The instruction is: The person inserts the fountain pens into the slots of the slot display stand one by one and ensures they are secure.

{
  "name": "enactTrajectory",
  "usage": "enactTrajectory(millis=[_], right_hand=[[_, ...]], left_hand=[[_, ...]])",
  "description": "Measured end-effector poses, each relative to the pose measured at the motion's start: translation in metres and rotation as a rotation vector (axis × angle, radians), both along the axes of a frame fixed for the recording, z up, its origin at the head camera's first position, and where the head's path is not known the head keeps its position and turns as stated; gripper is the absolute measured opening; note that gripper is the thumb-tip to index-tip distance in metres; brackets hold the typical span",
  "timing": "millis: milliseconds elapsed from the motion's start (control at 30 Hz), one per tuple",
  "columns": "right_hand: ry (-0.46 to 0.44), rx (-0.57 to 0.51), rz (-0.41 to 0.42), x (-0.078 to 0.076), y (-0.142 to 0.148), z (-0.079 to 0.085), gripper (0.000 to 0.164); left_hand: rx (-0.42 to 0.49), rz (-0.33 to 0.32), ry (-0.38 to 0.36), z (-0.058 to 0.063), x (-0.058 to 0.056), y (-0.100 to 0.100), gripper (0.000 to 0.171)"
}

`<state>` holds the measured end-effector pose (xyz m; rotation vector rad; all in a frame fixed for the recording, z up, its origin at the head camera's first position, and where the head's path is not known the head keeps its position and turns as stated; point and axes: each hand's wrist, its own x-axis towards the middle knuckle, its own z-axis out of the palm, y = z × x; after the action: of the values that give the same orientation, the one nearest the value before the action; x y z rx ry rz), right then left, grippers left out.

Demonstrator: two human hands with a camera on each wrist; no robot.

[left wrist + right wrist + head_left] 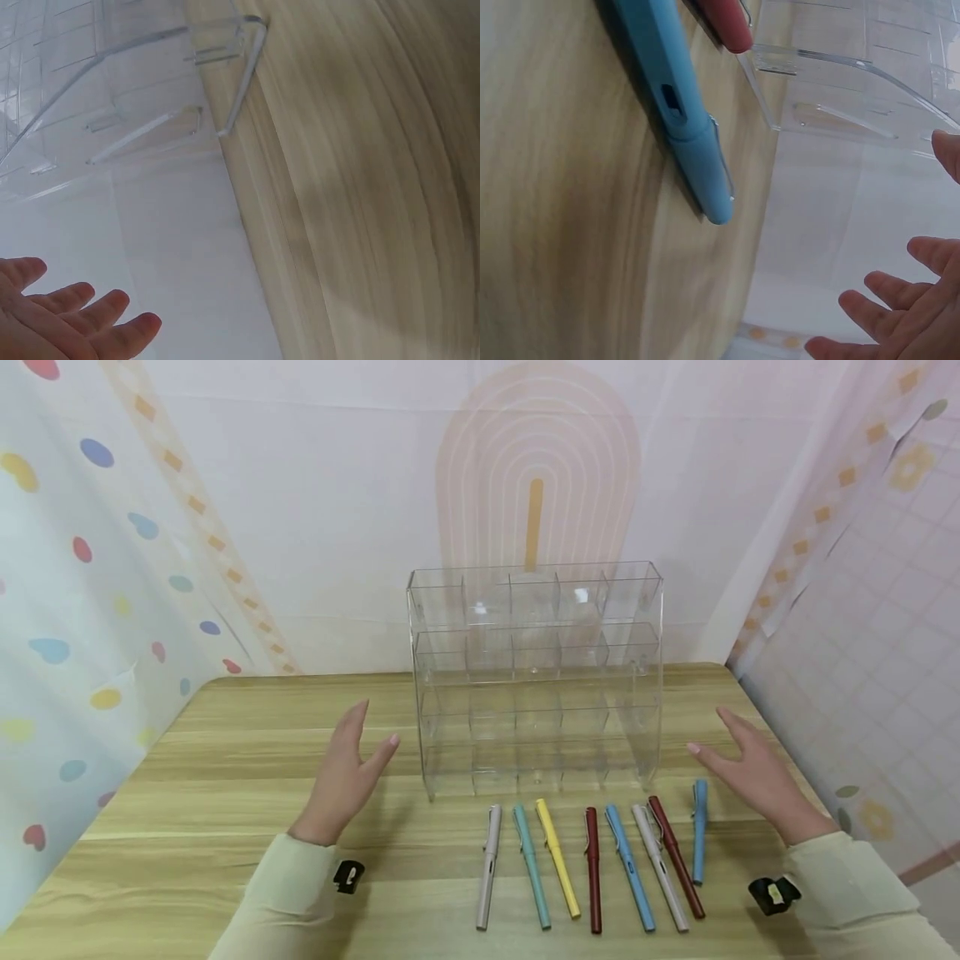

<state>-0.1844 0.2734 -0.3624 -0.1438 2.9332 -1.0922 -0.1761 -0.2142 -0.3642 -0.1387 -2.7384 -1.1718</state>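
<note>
A clear tiered organizer [536,693] with several compartments stands upright on the wooden table. To its left my left hand [345,777] is held with fingers straight and thumb apart, touching nothing. On the other side my right hand [761,772] mirrors it, also holding nothing. In front of the organizer lies a row of capped pens: a grey pen [489,868], a teal pen [532,868], a yellow pen [558,860], a dark red pen [593,872], a blue pen [631,870], another grey pen [660,868], another dark red pen [677,858]. A further blue pen [682,112] lies nearest my right hand.
The wooden table [187,793] ends at a patterned cloth backdrop [337,527] behind the organizer. More cloth hangs along the left side [97,610] and the right side [885,635]. Black straps [774,894] show at both wrists.
</note>
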Motion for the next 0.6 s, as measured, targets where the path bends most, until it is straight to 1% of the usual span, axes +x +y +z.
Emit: enactTrajectory(millis=[100, 333, 433, 600], right_hand=[[-0.050, -0.027, -0.013, 0.000, 0.000, -0.003, 0.091], [-0.121, -0.055, -0.046, 0.000, 0.000, -0.010, 0.091], [-0.158, -0.075, -0.052, 0.000, 0.000, -0.012, 0.091], [-0.183, -0.085, -0.050, -0.002, 0.002, -0.018, 0.091]], left_hand=[[0.055, -0.001, -0.004, -0.001, -0.004, 0.006, 0.078], [0.174, 0.023, -0.043, 0.000, -0.014, 0.017, 0.078], [0.227, 0.031, -0.063, 0.003, -0.017, 0.021, 0.076], [0.285, 0.045, -0.082, 0.009, -0.022, 0.027, 0.072]])
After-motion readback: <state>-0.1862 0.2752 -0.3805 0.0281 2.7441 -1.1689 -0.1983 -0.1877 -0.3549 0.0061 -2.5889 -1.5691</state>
